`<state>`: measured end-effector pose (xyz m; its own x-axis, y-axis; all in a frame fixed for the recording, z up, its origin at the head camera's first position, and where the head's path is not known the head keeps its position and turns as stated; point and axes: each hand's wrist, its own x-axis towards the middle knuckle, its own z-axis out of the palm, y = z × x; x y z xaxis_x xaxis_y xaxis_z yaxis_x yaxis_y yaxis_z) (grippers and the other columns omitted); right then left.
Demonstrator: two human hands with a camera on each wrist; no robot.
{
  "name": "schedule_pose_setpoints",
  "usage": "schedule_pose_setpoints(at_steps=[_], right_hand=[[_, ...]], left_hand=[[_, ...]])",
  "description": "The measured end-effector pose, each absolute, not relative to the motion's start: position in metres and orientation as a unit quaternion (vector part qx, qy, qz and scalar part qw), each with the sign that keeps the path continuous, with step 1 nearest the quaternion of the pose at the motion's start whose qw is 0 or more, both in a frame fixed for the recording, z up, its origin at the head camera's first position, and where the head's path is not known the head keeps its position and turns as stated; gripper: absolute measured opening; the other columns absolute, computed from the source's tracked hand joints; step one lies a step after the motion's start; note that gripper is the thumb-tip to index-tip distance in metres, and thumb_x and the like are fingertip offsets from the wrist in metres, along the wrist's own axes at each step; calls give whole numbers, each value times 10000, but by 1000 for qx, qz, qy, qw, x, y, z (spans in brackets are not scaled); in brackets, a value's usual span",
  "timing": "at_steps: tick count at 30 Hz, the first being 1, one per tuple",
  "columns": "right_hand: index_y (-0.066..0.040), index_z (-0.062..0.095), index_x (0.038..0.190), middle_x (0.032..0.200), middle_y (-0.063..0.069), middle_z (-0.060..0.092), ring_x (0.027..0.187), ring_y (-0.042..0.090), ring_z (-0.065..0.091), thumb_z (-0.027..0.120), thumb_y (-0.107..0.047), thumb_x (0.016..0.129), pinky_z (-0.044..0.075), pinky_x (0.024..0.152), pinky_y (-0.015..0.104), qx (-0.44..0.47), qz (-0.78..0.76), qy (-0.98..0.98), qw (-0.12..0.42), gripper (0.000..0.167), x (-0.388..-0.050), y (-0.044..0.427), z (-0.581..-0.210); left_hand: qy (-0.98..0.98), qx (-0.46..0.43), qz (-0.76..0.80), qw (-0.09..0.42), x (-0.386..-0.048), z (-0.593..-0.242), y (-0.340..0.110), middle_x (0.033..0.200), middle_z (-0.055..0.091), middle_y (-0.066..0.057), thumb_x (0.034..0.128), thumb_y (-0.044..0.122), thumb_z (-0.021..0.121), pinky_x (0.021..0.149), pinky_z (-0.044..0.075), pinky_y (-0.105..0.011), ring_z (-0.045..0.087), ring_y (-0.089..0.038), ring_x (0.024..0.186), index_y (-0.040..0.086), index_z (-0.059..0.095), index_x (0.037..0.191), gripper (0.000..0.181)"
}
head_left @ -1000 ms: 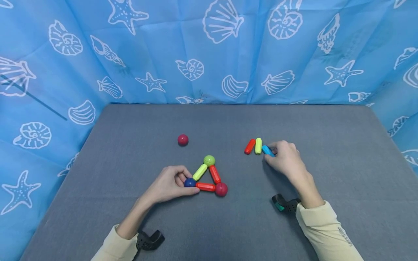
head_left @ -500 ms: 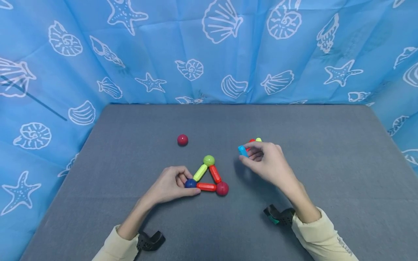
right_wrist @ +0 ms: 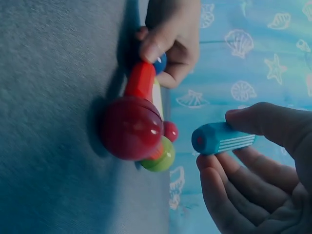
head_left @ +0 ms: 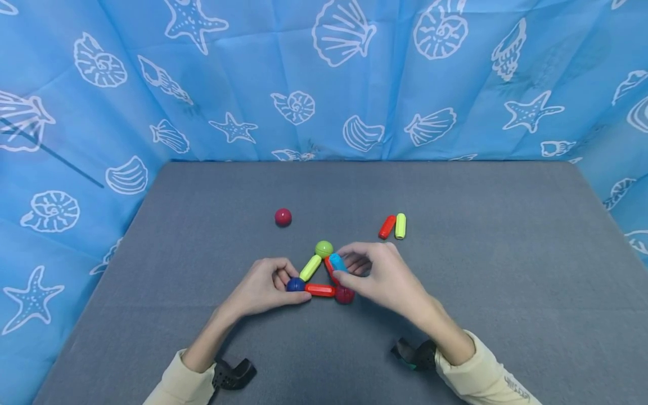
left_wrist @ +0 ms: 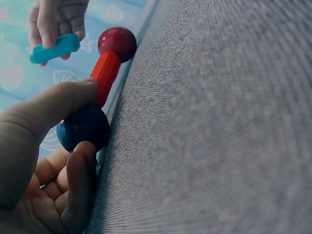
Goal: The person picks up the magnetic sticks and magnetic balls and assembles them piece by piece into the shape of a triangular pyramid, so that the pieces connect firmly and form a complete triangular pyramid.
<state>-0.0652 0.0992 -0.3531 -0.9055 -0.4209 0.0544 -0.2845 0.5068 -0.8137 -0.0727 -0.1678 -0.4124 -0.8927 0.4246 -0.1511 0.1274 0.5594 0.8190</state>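
A triangle of rods and balls lies on the grey table: a blue ball (head_left: 296, 285), a green ball (head_left: 324, 249) and a dark red ball (head_left: 345, 295) at its corners, joined by a yellow-green rod (head_left: 310, 268) and two red rods, the nearer one (head_left: 320, 290) along the front. My left hand (head_left: 265, 286) grips the blue ball between thumb and fingers. Pinched in my right hand (head_left: 387, 277) is a light blue rod (right_wrist: 224, 138), raised above the triangle's right side; the right wrist view shows it apart from the balls.
A loose dark red ball (head_left: 283, 217) lies behind the triangle to the left. Behind my right hand, a red rod (head_left: 387, 227) and a yellow-green rod (head_left: 400, 226) lie side by side. A blue shell-patterned curtain (head_left: 334, 101) hangs along the table's back edge.
My right hand has picked up the light blue rod beside the two loose rods and carried it left and nearer, over the triangle. The left hand has stayed at the blue ball.
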Motion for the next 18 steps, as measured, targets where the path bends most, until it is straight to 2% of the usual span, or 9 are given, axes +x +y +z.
schedule_pose_setpoints(at_steps=[7, 18], right_hand=[[-38, 744, 1110, 914, 17, 768, 798, 44, 682, 805, -116, 864, 586, 769, 231, -238, -426, 868, 96, 265, -62, 92, -361], [-66, 725, 1032, 848, -11, 733, 763, 29, 650, 791, -75, 842, 572, 736, 208, -242, -425, 868, 91, 201, -60, 91, -365]], left_hand=[[868, 163, 439, 165, -73, -414, -167, 712, 634, 30, 777, 319, 896, 565, 457, -189, 544, -31, 594, 94, 690, 922, 337], [865, 160, 444, 173, -73, -413, -167, 729, 651, 16, 776, 317, 894, 561, 459, -185, 557, -43, 600, 85, 690, 929, 345]])
